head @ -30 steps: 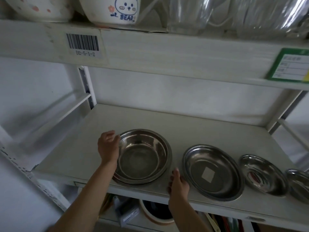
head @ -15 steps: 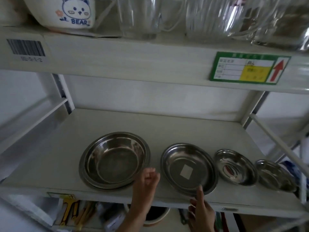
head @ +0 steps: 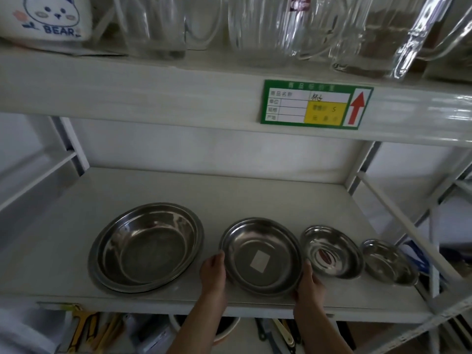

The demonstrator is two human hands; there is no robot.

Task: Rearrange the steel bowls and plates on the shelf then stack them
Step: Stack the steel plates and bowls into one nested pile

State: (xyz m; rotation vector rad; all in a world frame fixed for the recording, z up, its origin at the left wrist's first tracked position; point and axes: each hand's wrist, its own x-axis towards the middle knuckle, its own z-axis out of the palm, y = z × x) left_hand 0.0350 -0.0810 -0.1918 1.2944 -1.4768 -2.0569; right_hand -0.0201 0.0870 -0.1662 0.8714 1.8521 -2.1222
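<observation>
While the left hand [head: 213,273] and right hand [head: 309,283] clasp its opposite rims, fingers curled on the edges, the stickered steel plate [head: 260,256] sits between them

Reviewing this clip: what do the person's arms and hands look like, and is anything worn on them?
Two bare forearms rise from the bottom edge. The left hand and right hand wear no gloves, and no sleeve, watch, bracelet or ring shows on what is visible. The upper arms are out of frame.

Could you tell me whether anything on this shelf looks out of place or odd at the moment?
Only small things: the second dish, held at its rim by the left hand and right hand, has a pale square sticker inside. The large bowl sits off-centre in the plate under it.
</observation>
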